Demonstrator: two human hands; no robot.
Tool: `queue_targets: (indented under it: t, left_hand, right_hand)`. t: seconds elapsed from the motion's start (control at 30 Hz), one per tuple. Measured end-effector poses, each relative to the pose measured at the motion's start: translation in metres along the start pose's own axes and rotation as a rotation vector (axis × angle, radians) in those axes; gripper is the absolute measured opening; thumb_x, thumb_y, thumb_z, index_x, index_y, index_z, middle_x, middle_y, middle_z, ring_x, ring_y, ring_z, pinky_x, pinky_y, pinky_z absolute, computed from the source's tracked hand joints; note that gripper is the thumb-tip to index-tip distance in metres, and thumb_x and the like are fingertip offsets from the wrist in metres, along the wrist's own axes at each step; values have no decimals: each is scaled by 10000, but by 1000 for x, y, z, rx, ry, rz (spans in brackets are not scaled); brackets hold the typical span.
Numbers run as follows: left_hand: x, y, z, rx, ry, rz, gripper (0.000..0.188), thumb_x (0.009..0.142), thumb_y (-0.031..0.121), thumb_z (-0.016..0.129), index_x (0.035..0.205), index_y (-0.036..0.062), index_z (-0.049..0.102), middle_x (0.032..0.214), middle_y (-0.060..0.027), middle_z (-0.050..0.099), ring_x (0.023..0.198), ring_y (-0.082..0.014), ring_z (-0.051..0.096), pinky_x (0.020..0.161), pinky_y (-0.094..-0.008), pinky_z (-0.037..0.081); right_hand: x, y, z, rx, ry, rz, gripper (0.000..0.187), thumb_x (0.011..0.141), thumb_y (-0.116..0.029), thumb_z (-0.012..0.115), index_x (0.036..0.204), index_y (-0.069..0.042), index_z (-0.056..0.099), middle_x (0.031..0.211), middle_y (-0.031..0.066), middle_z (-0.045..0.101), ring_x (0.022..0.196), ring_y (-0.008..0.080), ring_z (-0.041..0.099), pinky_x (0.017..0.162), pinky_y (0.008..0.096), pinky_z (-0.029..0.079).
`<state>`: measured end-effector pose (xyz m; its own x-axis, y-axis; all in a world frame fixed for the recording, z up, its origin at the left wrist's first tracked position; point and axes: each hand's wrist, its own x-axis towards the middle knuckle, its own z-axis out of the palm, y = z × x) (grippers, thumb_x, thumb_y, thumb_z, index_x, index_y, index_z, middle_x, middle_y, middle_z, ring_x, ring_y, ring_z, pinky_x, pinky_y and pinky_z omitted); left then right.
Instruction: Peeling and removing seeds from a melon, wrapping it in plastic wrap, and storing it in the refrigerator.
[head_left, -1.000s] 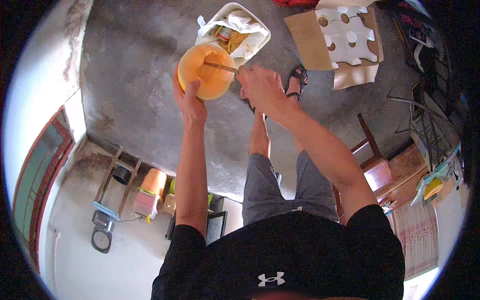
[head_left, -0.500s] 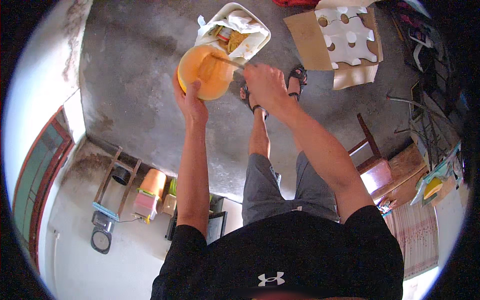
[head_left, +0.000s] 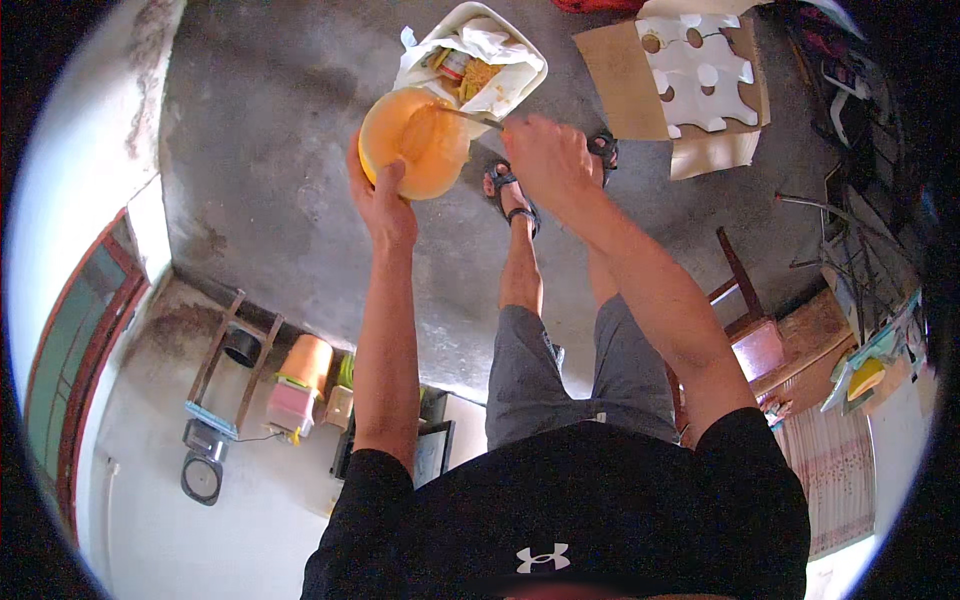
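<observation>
My left hand (head_left: 385,200) cups a halved melon (head_left: 430,165) from below and the left, with the thumb on its near side. The rind is yellow, and the orange cut face with its hollow is turned up toward the right. In my closed right hand (head_left: 545,155) is the handle of a thin metal spoon (head_left: 472,117). It points left, and its far end is at the upper edge of the hollow; the tip's shape is hard to make out. Just beyond the melon, a white lined bin (head_left: 540,75) on the floor holds orange pulp (head_left: 480,80) and scraps.
An opened cardboard box (head_left: 620,95) with a white moulded insert (head_left: 700,75) lies at the far right. My sandalled feet (head_left: 510,195) are on the grey concrete floor (head_left: 270,150). A wooden chair (head_left: 740,275) and metal-legged furniture (head_left: 850,230) stand at the right.
My right hand has moved slightly right, drawing the spoon from inside the hollow toward its upper right edge. The left hand and the melon have hardly moved.
</observation>
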<state>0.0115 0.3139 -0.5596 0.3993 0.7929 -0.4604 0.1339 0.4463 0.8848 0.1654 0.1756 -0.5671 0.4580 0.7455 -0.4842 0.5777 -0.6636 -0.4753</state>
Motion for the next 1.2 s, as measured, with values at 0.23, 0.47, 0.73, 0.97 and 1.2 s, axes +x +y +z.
queue_targets:
  t: [0.23, 0.47, 0.73, 0.97, 1.2]
  left_hand:
    - [0, -2, -2, 9, -2, 6, 617, 759, 86, 582, 1345, 21, 401, 1257, -114, 504, 1170, -235, 504, 1015, -366, 403]
    - [-1, -3, -2, 17, 4, -8, 621, 762, 80, 580, 1348, 11, 387, 1257, -119, 503, 1168, -234, 504, 1017, -364, 399]
    - [-1, -2, 3, 37, 4, 8, 634, 761, 79, 576, 1359, 11, 376, 1268, -118, 496, 1173, -236, 501, 1016, -364, 401]
    - [-1, -2, 2, -72, 27, -57, 633, 761, 65, 553, 1363, 8, 365, 1278, -133, 487, 1181, -253, 501, 1013, -375, 412]
    - [-2, -3, 3, -92, -8, -44, 626, 763, 51, 543, 1362, 18, 367, 1282, -135, 486, 1175, -258, 508, 990, -380, 439]
  right_hand:
    - [-1, -11, -8, -69, -45, -68, 166, 831, -169, 568, 915, -39, 629, 830, 163, 646, 767, 337, 684, 622, 446, 561]
    - [-1, -7, -16, -132, 21, 13, 135, 827, -160, 562, 909, -67, 613, 809, 131, 631, 740, 317, 682, 596, 432, 562]
    - [-4, -17, -5, -42, -1, -94, 163, 849, -181, 544, 926, -68, 633, 819, 145, 630, 745, 330, 675, 614, 450, 555]
    - [-3, -11, -2, 60, 16, -28, 226, 882, -304, 546, 907, -106, 652, 776, 117, 620, 707, 331, 649, 613, 467, 533]
    - [5, 4, 0, 137, -5, -10, 214, 873, -285, 567, 881, -95, 665, 770, 132, 630, 727, 353, 644, 633, 474, 527]
